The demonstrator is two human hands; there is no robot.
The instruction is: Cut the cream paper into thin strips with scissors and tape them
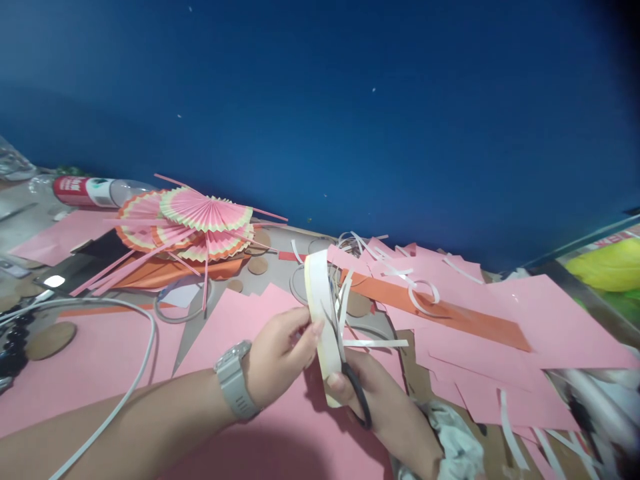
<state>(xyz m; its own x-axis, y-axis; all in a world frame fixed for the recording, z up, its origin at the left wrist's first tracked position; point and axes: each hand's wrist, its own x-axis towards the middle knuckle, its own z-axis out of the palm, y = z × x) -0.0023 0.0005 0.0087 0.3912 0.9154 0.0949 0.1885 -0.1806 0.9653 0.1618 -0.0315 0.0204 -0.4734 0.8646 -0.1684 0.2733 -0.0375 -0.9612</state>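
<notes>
While pink paper sheets [525, 313] cover most of the cluttered table [30, 220] under the blue wall [320, 100], the work sits low in the middle of the view, where both hands meet on one folded paper strip [320, 313]. The strip's long axis runs nearly upright, leaning a little to the left at its top, and it stands between the two hands, touching both. The left hand [280, 357], with a grey watch [234, 380] on its wrist, pinches the strip's left edge about halfway up, fingers closed on it. The right hand [385, 400] lies lower and to the right, curled through the black handle of the scissors [350, 373], whose blades point up along the strip's right edge; whether the blades are parted I cannot tell. Thin white slivers [375, 344] jut from that edge. Farther off to the left lie pleated paper fans [200, 220], a white cable [140, 353], a bottle [95, 191] and small brown discs [50, 339]
</notes>
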